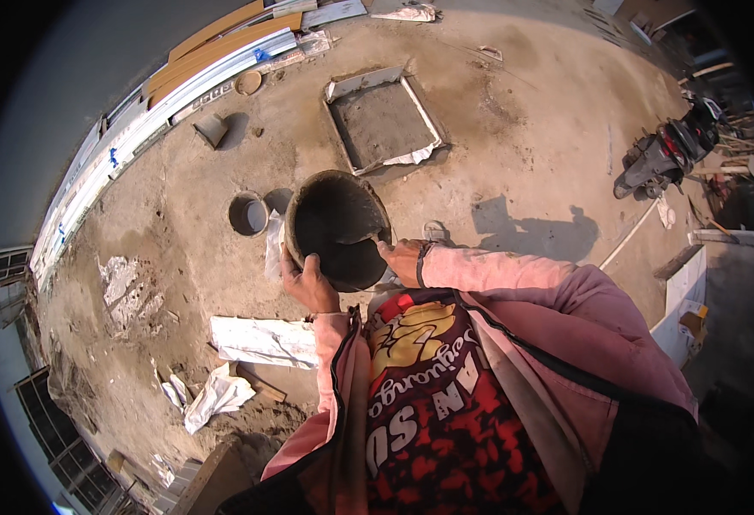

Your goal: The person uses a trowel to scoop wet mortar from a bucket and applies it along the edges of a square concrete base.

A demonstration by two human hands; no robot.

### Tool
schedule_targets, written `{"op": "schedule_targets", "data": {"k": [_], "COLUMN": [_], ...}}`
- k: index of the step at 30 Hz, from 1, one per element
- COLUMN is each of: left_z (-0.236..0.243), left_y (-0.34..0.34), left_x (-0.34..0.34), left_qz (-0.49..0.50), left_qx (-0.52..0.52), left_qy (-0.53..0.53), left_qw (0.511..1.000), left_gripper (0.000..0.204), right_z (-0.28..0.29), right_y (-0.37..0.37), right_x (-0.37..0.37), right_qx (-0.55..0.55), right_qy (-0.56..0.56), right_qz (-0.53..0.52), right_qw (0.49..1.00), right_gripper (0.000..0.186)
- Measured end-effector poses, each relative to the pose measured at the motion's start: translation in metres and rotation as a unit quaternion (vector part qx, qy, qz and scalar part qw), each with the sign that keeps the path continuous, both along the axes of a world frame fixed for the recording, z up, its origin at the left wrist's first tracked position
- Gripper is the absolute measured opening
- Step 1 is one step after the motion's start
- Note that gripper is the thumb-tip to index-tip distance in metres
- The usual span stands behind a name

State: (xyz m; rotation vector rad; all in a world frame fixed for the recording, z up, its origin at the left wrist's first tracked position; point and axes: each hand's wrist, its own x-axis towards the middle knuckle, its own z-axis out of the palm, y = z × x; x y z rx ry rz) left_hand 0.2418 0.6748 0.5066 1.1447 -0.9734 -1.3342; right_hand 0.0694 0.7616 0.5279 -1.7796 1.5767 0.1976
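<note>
Close in at the lower centre, a pink sleeve and a red printed shirt fill the frame, and both hands are up on a round dark pan (339, 227) held just left of centre. The left hand (308, 283) has its fingers curled tight over the near rim, gripping it from below; the right hand (401, 257) presses on the right rim with the fingers wrapped over the edge, though how far they close around it I cannot tell. The pan tips its mouth toward the camera, a bowl shape, crusted grey inside, rough with dried mortar.

The risk, as I read it: that caked rim looks gritty and heavy, and with two rim grips only, a slip of either hand could swing the pan down toward the body or drop it onto the dusty ground. Loose crumbs could also fall toward the face.

Just below the left hand lie crumpled white sacks (261, 342), soft and creased. Beyond the pan, a small round bucket (247, 214) sits at centre left. Farther up, a square shallow tray (383, 120) holds flat grey mix. At upper left, long pale panels (214, 64) lie stacked; at far right a motorbike (664, 154) is parked
</note>
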Motion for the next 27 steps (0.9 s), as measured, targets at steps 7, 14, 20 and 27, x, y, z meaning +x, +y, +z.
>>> {"op": "schedule_targets", "data": {"k": [7, 14, 20, 27], "left_z": [0.007, 0.006, 0.004, -0.005], "left_y": [-0.001, -0.015, -0.025, -0.025], "left_x": [0.020, 0.034, 0.022, 0.023], "left_qz": [-0.026, -0.029, -0.031, -0.021], "left_qx": [0.019, -0.014, -0.027, -0.075], "left_qy": [0.031, 0.069, 0.066, -0.001], "left_qw": [0.999, 0.997, 0.997, 0.997], "left_gripper": [0.054, 0.049, 0.051, 0.051], "right_z": [0.006, 0.039, 0.019, 0.024], "right_y": [-0.034, -0.022, -0.015, -0.036], "right_x": [-0.002, -0.013, 0.004, -0.030], "right_qx": [-0.161, -0.047, -0.056, -0.140], "right_qy": [-0.036, 0.006, 0.064, 0.071], "right_qz": [-0.080, 0.005, 0.042, -0.025], "right_qw": [0.983, 0.999, 0.995, 0.987], "right_gripper": [0.065, 0.061, 0.068, 0.070]}}
